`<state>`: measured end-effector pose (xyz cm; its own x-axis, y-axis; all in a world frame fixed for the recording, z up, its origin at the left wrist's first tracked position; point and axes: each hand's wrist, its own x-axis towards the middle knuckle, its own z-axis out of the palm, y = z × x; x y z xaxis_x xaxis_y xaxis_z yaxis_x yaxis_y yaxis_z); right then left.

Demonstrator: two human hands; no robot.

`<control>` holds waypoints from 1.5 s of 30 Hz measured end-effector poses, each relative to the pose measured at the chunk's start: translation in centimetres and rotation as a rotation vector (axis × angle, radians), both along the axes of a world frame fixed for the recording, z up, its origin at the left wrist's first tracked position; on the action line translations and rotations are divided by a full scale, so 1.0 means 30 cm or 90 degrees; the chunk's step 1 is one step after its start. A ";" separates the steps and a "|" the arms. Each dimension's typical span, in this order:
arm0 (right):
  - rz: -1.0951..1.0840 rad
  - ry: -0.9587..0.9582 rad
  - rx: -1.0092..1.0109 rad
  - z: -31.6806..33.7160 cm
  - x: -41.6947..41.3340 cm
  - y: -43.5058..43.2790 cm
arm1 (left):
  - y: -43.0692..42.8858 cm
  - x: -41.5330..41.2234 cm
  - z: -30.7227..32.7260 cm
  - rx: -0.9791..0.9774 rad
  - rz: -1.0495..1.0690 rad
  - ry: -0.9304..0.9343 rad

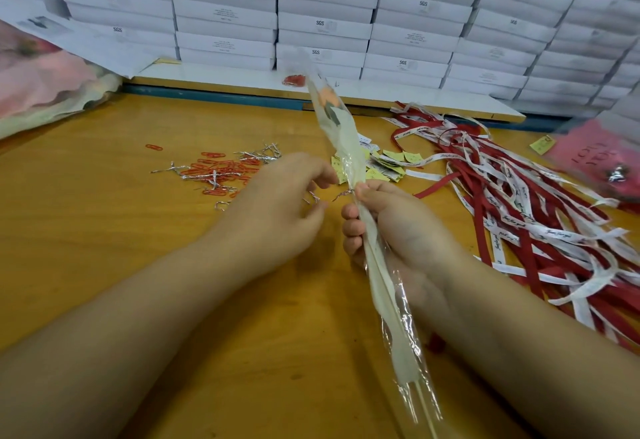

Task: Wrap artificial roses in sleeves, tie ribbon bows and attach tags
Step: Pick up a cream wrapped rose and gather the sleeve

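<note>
- Head view: an orange-brown wooden table fills the lower frame, with stacks of white boxes across the top like a wall.
- Centre left lie red paper clips and silver twist ties. Yellow tags lie at centre, and red and white ribbons tangle at right.
- The sleeved rose is held above the table at centre. Its long axis runs from the bottom edge right of centre up to upper centre, leaning left, with the bloom end up and away.
- The right hand has its fingers curled tight around the sleeve at mid-length.
- The left hand sits just beside it with fingers bent near a silver tie at the sleeve. Whether they pinch it cannot be told.
</note>
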<state>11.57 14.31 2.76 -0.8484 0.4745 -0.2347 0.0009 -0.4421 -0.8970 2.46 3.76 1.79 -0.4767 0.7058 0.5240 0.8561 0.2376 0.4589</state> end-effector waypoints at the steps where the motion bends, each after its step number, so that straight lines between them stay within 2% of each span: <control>1: 0.003 0.002 -0.004 -0.001 -0.001 0.000 | -0.002 -0.002 0.000 -0.019 -0.011 0.044; 8: 0.025 -0.007 -0.020 -0.003 0.002 0.002 | 0.011 0.019 0.017 -0.008 0.006 0.182; 15: 0.034 -0.015 -0.039 -0.002 0.000 0.002 | 0.000 0.004 0.012 -0.065 0.010 0.411; 17: 0.033 -0.019 -0.043 -0.001 0.002 0.004 | 0.004 0.006 0.009 -0.051 0.012 0.431; 18: 0.035 -0.018 -0.044 0.000 0.002 0.003 | 0.005 0.008 0.009 -0.049 0.012 0.400; 19: 0.038 -0.015 -0.044 0.000 0.002 0.002 | 0.008 0.016 0.012 -0.046 0.012 0.327; 21: 0.041 -0.006 -0.041 0.002 0.003 -0.004 | 0.016 0.029 0.011 0.006 0.010 0.090; 25: 0.052 0.020 -0.012 0.006 0.002 -0.012 | 0.031 0.031 0.014 0.122 -0.048 -0.558; 27: 0.062 0.034 0.014 0.006 0.002 -0.018 | 0.034 0.006 0.016 0.118 -0.112 -0.820; 29: 0.072 0.048 0.036 0.004 0.003 -0.026 | 0.026 -0.015 0.016 0.078 -0.144 -0.914; 31: 0.076 0.057 0.045 0.003 0.004 -0.032 | 0.018 -0.022 0.012 0.063 -0.171 -0.924; 33: 0.069 0.052 0.035 0.003 0.004 -0.028 | 0.017 -0.012 0.011 0.070 -0.165 -0.906; 35: 0.056 0.034 0.015 0.003 0.003 -0.017 | 0.026 0.002 0.009 0.105 -0.100 -0.822; 36: 0.049 0.024 0.005 0.003 0.003 -0.010 | 0.028 0.006 0.004 0.120 -0.050 -0.726; 38: 0.037 0.013 -0.016 0.002 0.003 0.000 | 0.023 0.006 -0.004 0.102 0.038 -0.402; 40: 0.026 0.013 -0.030 0.002 0.003 0.006 | 0.008 0.008 0.002 0.028 0.027 -0.099; 41: 0.024 0.014 -0.034 0.003 0.001 0.007 | 0.003 0.007 0.003 0.001 0.014 -0.025; 45: 0.036 0.020 -0.036 0.001 0.000 0.005 | -0.003 0.020 0.020 -0.005 0.018 0.076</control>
